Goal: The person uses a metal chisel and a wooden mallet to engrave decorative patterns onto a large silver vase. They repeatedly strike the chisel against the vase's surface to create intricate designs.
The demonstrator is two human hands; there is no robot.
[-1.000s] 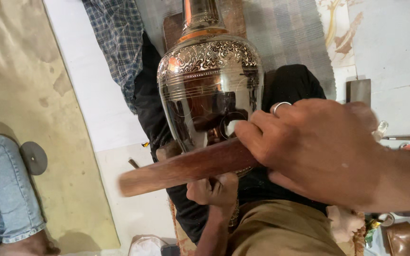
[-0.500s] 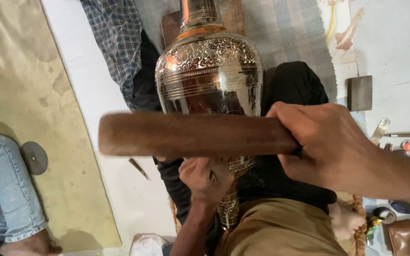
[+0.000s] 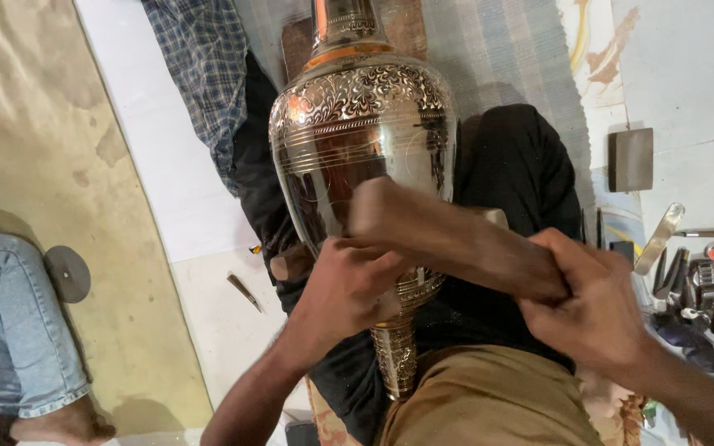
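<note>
A large engraved metal vase lies on its side across my lap on a black cloth, neck pointing away from me. My left hand is curled tight against the vase's lower body, just above its narrow foot. Whatever its fingers hold is hidden. My right hand grips a thick wooden stick. The stick is blurred and slants across the vase, its free end just above my left hand. A short brown wooden stub shows at the vase's left side.
Another person's leg in jeans and bare foot are at the left beside a round grey disc. A small tool lies on the white floor. Metal tools and a dark block lie at the right. Plaid cloth lies beyond.
The wooden stick swung from a level position across the vase down onto it near my left hand. My right hand came lower and closer. The left hand moved up against the vase.
</note>
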